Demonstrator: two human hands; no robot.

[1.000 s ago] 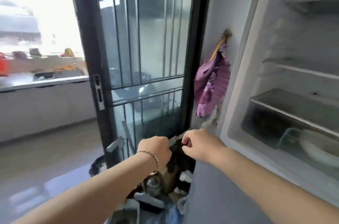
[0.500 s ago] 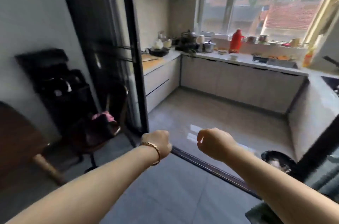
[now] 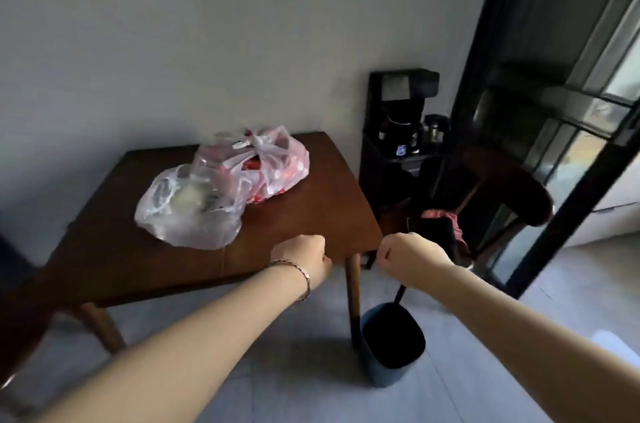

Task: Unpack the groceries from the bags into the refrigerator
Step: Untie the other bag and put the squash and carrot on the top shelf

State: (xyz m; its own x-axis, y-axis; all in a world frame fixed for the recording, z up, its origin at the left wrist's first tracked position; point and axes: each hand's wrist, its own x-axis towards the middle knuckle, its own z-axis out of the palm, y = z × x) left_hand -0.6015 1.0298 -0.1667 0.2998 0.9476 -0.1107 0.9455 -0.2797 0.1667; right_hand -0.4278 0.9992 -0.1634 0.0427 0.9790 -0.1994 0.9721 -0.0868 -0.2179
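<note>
I see both fists curled closed and empty, left hand (image 3: 302, 258) and right hand (image 3: 408, 254), ahead of me. The clear plastic bag (image 3: 188, 211) and tied red-printed plastic bag (image 3: 268, 164) wait touching on the brown wooden surface (image 3: 304, 215), within reach.

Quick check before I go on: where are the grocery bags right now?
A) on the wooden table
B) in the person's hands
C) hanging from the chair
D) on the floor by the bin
A: the clear bag and the red-printed bag both lie on the wooden table, and both fists hold nothing visible.
</note>
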